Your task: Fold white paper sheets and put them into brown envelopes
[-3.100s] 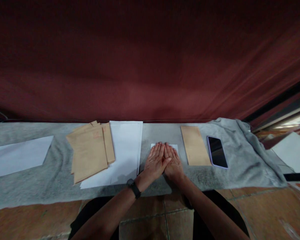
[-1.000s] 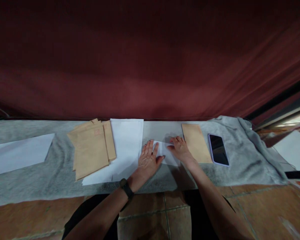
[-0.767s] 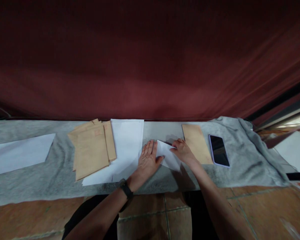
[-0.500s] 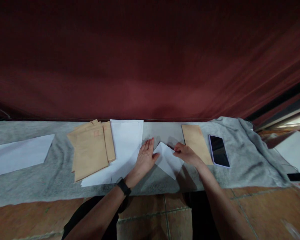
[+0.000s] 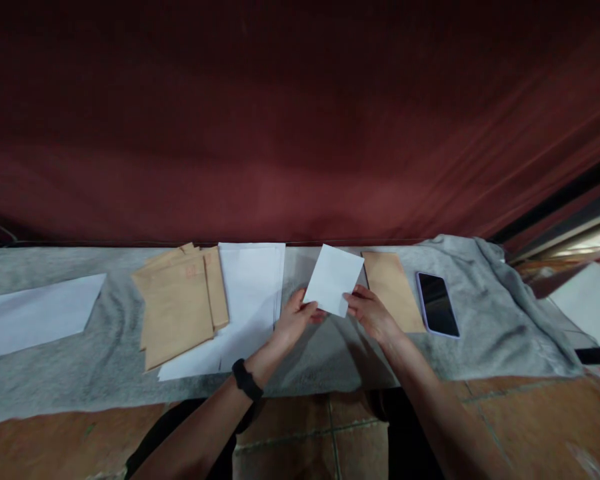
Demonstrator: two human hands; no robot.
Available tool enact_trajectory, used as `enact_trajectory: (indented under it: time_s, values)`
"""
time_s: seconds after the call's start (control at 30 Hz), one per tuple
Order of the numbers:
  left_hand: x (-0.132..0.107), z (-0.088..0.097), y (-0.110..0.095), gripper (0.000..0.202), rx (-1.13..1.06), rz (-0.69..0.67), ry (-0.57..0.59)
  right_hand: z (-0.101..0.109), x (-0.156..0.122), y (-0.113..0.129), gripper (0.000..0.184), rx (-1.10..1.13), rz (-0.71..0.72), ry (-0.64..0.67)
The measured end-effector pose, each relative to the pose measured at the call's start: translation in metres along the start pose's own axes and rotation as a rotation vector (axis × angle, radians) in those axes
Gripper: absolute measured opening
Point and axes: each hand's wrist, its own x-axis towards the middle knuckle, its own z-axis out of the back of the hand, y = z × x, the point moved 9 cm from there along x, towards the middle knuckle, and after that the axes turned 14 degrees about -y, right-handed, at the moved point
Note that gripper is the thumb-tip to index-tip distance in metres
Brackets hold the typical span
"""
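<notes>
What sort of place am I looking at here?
Probably an improvised paperwork spot, though whether at home or in a workshop I can't tell. A grey cloth serves as the work surface, a tiled floor shows below it, and brown envelopes lie partly over white sheets.

Back of white paper (image 5: 334,280) (out of sight)

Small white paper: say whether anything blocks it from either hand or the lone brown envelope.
Nothing visible parts the small white paper from the left hand or right hand; both hold its near end. Toward the lone brown envelope, the right hand stands partly between; at the paper's far right corner, nothing visible does.
</notes>
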Motion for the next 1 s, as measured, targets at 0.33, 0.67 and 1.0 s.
enact_trajectory:
  time_s: [0.33,0.67,1.0]
  values:
    - [0.009,0.012,-0.009,0.018,0.312,0.0,0.128,0.021,0.007,0.033,0.041,-0.093,0.067,-0.143]
    - [0.024,0.035,-0.035,0.019,0.504,-0.349,-0.221,0.006,0.004,0.004,0.046,-0.428,0.074,0.053]
    - [-0.011,-0.003,-0.048,0.046,1.013,-0.879,-0.208,0.009,0.022,-0.006,0.029,-0.708,0.285,-0.013]
